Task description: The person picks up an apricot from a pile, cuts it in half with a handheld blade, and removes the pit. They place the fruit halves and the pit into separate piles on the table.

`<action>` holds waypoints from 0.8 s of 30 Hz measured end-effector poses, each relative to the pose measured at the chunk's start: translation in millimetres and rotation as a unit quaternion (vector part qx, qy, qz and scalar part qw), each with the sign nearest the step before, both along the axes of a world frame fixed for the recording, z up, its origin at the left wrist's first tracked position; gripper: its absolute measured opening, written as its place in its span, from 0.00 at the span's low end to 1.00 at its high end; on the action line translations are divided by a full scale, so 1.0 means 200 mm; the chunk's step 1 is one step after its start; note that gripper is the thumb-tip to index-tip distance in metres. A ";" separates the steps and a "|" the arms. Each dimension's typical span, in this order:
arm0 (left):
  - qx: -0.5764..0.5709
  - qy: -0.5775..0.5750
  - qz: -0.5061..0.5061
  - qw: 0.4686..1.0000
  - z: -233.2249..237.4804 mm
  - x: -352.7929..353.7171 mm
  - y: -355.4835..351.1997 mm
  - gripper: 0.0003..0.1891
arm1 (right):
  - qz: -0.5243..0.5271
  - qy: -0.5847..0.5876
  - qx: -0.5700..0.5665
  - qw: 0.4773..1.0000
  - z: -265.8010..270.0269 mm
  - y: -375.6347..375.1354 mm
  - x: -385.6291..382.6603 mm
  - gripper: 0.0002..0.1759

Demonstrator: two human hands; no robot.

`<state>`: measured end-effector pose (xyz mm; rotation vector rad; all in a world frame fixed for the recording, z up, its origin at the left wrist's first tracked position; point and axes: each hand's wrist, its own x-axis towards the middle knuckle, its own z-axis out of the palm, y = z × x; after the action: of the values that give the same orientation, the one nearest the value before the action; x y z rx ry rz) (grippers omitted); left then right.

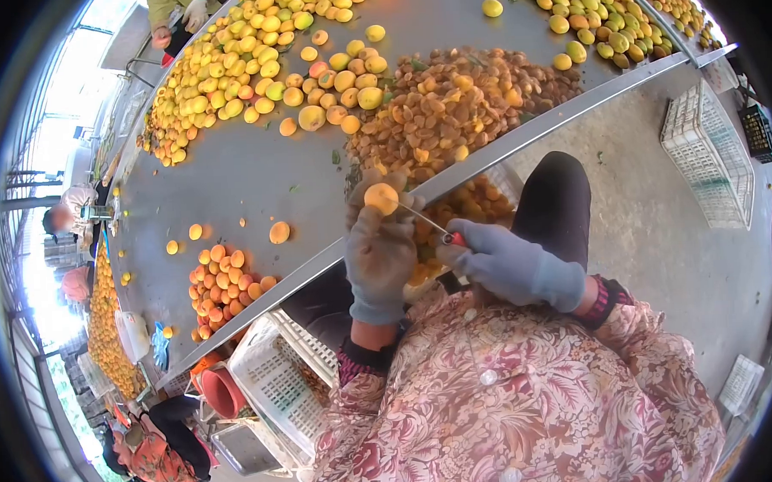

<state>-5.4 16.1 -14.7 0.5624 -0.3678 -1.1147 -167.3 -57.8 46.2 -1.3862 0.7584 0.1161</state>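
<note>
Grey metal runs across most of what we see: a long table (230,170) set at a slant, with a raised edge on our side and a concrete floor beyond it. We sit at that edge in a flowered shirt, both hands in grey gloves.

Our left hand (380,254) is raised just above the table's edge. Its fingers are curled up and pinch a yellow apricot (382,198) at the tips. Our right hand (510,266) is closed in a fist around the red handle of a small knife (443,230). The thin blade points up and left to the apricot and meets it at its lower side. The two hands are close together, nearly touching.

On the table, just past the apricot, lies a heap of orange-brown pieces (449,103); we cannot tell whether they are halves or stones. Behind it spreads a wide pile of yellow fruit (244,67), and a smaller pile of redder fruit (222,285) sits well to the left. Beside our knee, under the table's edge, a container of cut fruit (478,199) shows.

A white crate (276,381) stands below the table on our left, next to a red bucket (224,391). A second crate (710,157) lies on the floor far to the right. Another person's gloved hand (195,10) works at the far end of the table.
</note>
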 end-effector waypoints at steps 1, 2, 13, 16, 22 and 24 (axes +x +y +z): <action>0.015 0.086 -0.002 0.996 -0.01 -0.02 -0.01 0.20 | -0.021 -0.001 0.015 1.000 0.00 0.01 0.02 0.14; 0.014 0.086 -0.002 0.996 -0.03 -0.02 -0.02 0.20 | -0.021 -0.001 0.015 1.000 0.00 0.01 0.03 0.14; 0.021 0.052 -0.116 0.992 -0.02 -0.07 -0.04 0.24 | 0.011 0.033 -0.174 0.984 -0.19 0.00 0.07 0.21; 0.046 0.057 -0.060 0.996 -0.03 -0.08 -0.03 0.24 | -0.006 -0.011 -0.186 0.983 -0.23 0.02 0.06 0.22; 0.064 0.012 -0.092 0.994 0.00 -0.04 -0.03 0.24 | 0.003 -0.029 -0.093 0.995 -0.14 -0.02 0.04 0.21; 0.035 0.033 -0.118 0.992 0.00 -0.03 -0.04 0.25 | 0.007 -0.021 -0.107 0.994 -0.12 -0.03 0.04 0.20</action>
<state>-11.7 8.1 -15.7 0.5520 -0.3458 -1.3746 -159.4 -63.2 21.4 -1.5933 0.7424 0.0170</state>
